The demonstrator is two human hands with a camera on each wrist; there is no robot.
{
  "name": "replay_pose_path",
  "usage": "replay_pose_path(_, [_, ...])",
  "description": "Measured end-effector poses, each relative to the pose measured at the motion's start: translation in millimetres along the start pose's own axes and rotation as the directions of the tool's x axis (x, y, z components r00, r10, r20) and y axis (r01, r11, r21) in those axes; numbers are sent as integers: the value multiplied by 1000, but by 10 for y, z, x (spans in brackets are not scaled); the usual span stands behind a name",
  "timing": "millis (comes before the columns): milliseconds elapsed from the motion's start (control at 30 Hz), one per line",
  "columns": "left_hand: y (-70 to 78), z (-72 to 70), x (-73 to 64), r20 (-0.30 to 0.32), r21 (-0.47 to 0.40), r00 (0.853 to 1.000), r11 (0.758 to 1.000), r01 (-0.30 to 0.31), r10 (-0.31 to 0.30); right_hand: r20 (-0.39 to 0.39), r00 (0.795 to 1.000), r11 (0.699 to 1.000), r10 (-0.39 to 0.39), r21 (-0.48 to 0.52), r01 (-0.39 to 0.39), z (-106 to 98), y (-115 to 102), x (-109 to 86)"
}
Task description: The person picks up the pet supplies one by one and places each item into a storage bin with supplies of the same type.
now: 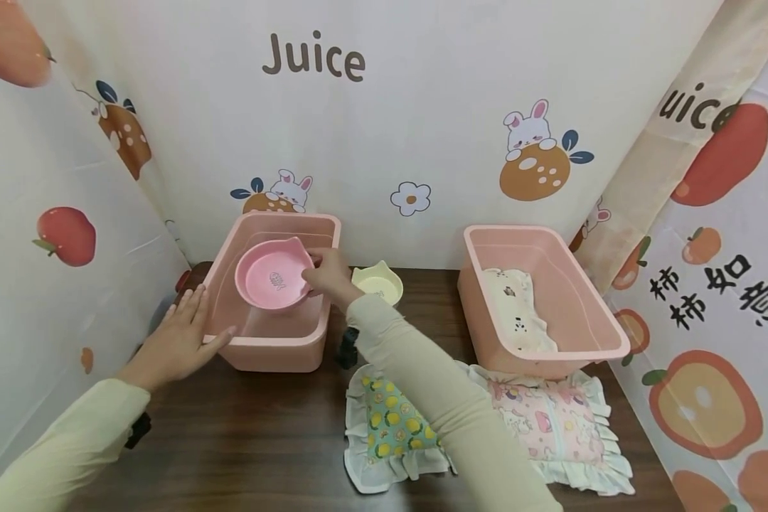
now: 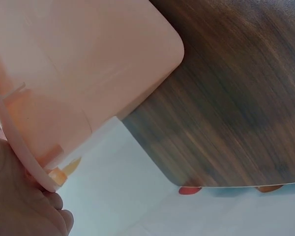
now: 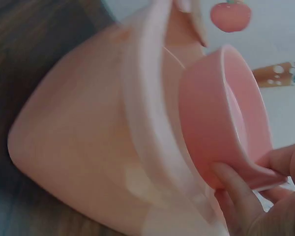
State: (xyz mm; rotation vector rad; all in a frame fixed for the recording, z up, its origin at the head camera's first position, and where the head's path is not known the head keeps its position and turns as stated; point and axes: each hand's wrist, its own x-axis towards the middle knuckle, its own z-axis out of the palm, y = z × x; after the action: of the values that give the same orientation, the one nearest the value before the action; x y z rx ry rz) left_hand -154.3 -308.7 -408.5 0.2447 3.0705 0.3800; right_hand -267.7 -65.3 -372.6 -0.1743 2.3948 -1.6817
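Your right hand (image 1: 330,276) pinches pink cat-eared bowl (image 1: 274,274) by edge; left hand (image 1: 176,340), fingers extended, rests on pink bin (image 1: 272,358). Bowl likely light, stiff, slick; best held there.

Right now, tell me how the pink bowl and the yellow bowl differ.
The pink bowl is solid pink, while the yellow bowl is pale yellow. The right hand pinches the pink bowl at its rim over the left tub; the yellow bowl sits unheld on the table. The pink bowl shows almost whole in the head view, while a sleeve partly hides the yellow bowl. Both have a pointed, ear-like rim.
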Motion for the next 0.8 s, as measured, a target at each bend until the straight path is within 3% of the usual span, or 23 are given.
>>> replay_pose_path(133, [4,2,-13,11,-9,1000,1000,13,-13,-69,997,993,-26,-117,18,221,23,-8])
replay_pose_path(233, [8,0,-11,14,-4,1000,1000,18,-17,-85,996,994,-13,-113,4,326,33,-13])
replay_pose_path(367, [9,-15,3,24,-12,1000,1000,12,-12,-80,995,995,51,-79,-57,408,59,-20])
replay_pose_path(533, [-13,-31,16,35,-5,999,1000,10,-9,-61,998,983,34,-177,-44,483,91,-15])
replay_pose_path(700, [-19,-31,7,32,0,999,1000,3,-3,-35,994,986,102,-129,-106,576,167,-10])
replay_pose_path(800, [-13,-23,5,28,0,1000,1000,-4,4,-29,992,979,119,-165,-122,619,238,-2])
